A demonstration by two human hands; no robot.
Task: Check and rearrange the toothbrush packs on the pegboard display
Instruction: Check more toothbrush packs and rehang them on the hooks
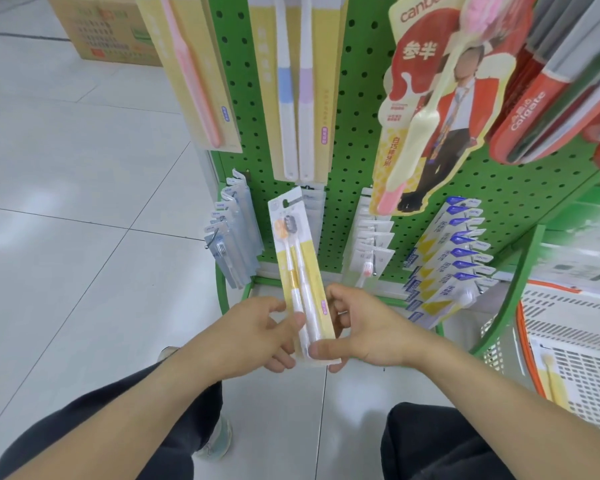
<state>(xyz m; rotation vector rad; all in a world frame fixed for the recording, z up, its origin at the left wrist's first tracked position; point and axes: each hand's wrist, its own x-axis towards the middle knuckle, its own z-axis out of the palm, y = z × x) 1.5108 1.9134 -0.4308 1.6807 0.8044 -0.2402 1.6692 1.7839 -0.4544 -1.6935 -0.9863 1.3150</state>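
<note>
Two hands hold one toothbrush twin-pack (300, 277) in front of the green pegboard (361, 98). Our left hand (253, 336) pinches the pack's lower left edge w/ thumb on the front, fingers curled behind. Our right hand (364, 332) grips the lower right edge, thumb across the bottom front, fingers wrapped round the back. Pack stands nearly upright, tilted a bit left at top; its hang hole sits just at the tip of a peg in the lower row, can't tell if it's actually on the peg.

Around it: grey-blue packs (229, 230) on a hook to the left, white packs (374, 237) to the right, then blue-and-yellow packs (447, 261) further right, fanned out. Above hang a pink single-brush pack (194, 71), a blue/purple twin-pack (295, 88), a red canban pack (426, 105) w/ cream brush, and red Colgate packs (541, 102) at upper right. The blue/purple pack's lower end hangs just over the held pack's top.

White basket w/ orange rim (575, 341) sits at right, beside the green frame. Cardboard box (104, 29) on the tiled floor (66, 202), far left. Our dark trouser legs (440, 441) show at bottom.
</note>
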